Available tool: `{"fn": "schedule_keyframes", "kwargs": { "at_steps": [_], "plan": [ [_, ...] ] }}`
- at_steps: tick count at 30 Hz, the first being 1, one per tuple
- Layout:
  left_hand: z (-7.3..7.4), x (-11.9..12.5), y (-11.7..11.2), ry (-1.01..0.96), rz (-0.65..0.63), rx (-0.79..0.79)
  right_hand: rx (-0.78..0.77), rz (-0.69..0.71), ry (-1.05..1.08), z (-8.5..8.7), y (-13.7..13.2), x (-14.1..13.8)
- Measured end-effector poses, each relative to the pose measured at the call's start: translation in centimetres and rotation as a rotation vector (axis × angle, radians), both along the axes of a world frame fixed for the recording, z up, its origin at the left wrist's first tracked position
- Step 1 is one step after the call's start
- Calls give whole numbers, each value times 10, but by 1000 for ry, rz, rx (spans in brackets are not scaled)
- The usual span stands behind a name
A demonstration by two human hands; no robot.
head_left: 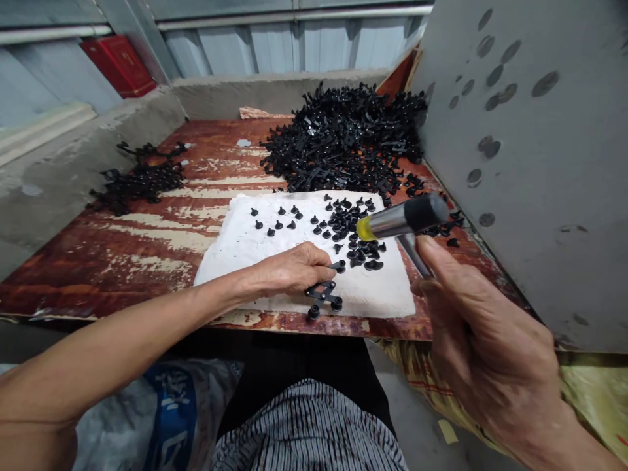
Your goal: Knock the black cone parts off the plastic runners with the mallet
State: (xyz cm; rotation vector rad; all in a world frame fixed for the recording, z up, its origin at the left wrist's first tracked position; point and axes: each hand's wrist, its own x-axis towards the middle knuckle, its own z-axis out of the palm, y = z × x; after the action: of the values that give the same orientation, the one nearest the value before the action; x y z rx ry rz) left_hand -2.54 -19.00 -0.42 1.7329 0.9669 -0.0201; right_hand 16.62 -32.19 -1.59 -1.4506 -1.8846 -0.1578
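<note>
Head view. The landmark is the white pad (235, 242), which lies on the worn red-brown table (122, 255) near its front edge.

The left hand (294, 268) is over the front half of the pad. Its fingers are closed on one upper arm of a black linkage (322, 293). The linkage consists of crossed, riveted bars with round ends and is located at the pad's front edge, right of its middle; whether it bears on the pad cannot be determined.

The right hand (483, 327) is to the right of the pad, wrapped around the metal handle of a hammer (390, 222). The hammer head is in front of the pad's right-hand part as viewed, yellow face to the left and black face to the right.

A cluster of small black stemmed parts (346, 222) occupies the right rear area of the pad; single parts are spaced out to the left of the cluster. Behind the pad is a large heap of black pieces (343, 137). To the left of the pad, well apart, is a smaller black pile (140, 183). A grey panel (520, 163) with dark spots stands to the right of the pad. A red box (119, 65) is far behind the pad on the left.
</note>
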Motion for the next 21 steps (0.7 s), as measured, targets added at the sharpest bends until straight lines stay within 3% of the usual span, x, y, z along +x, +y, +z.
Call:
{"fn": "schedule_keyframes", "kwargs": {
  "at_steps": [4, 7, 9, 12, 17, 21],
  "plan": [
    [-2, 0, 1, 19, 0, 13, -152, 61, -183, -6, 3, 2],
    [-3, 1, 1, 18, 17, 6, -66, 29, -50, -10, 2, 4],
    [-2, 1, 1, 23, 31, -1, -31, 8, -77, -11, 2, 3],
    [0, 3, 0, 47, 32, -9, -127, 30, -222, -12, 2, 2],
    [2, 2, 1, 47, 22, -11, -206, 22, -252, -12, 7, 3],
    [2, -4, -7, -6, -11, 29, -134, 56, -13, -10, 14, 1]
  ]
}}
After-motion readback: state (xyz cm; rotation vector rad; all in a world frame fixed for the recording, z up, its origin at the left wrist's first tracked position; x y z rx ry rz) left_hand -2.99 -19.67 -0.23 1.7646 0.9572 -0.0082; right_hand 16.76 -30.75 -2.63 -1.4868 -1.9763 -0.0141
